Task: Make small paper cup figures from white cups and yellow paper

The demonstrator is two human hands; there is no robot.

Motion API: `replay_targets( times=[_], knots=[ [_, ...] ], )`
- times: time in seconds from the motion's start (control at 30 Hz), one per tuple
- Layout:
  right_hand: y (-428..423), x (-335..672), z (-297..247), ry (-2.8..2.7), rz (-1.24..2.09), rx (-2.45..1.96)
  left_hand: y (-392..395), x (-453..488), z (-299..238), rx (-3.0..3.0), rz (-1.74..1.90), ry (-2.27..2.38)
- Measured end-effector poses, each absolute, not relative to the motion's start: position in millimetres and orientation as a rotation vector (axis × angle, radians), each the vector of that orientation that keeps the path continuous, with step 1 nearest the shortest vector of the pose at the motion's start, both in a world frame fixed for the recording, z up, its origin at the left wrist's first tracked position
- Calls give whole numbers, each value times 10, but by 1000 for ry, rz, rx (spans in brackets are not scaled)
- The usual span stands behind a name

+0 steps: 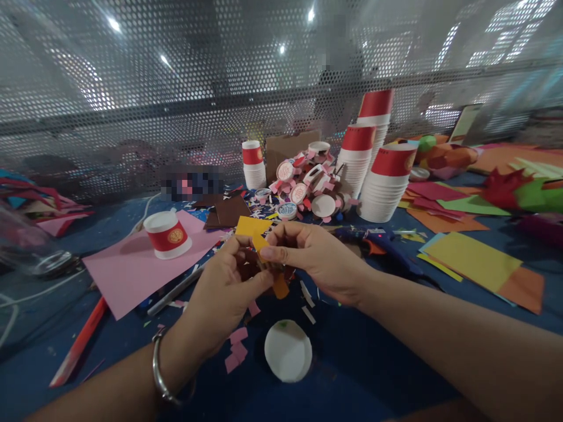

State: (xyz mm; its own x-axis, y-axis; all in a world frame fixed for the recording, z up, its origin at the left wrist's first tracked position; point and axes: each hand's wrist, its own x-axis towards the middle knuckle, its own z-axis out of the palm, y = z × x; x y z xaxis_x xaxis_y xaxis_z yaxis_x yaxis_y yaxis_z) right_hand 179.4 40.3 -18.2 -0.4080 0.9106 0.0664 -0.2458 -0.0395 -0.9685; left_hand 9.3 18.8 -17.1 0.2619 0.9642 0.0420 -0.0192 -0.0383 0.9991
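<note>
the right hand (321,258) pinches yellow paper (260,241) between thumb and forefinger; the left hand (220,284), fingers curled, grasps it from the other side. an orange flap (280,286) shows below the fingertips. nearer the body, a round white piece (288,351) lies on the tabletop (360,349). farther left, a red-and-white cup (170,235) stands on pink paper (118,281).

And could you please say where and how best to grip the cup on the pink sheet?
Probably grip the cup around its red band, left hand, once free, coming from the right: its round wall stands exposed there.
</note>
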Motion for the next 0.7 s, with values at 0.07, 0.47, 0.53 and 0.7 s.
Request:
replay_targets(
  times=[0.07,0.47,0.53,0.7],
  knots=[
    [399,1787,-179,-1299,1626,-776,182,98,-167,1340,1060,989],
    [385,1772,-176,-1304,1617,-823,146,128,-144,1297,1096,980],
    [379,1771,-171,-1304,1610,-825,142,127,-140,1291,1087,977],
    [375,1770,-168,-1301,1614,-834,141,115,-142,1300,1083,977]
  ],
)
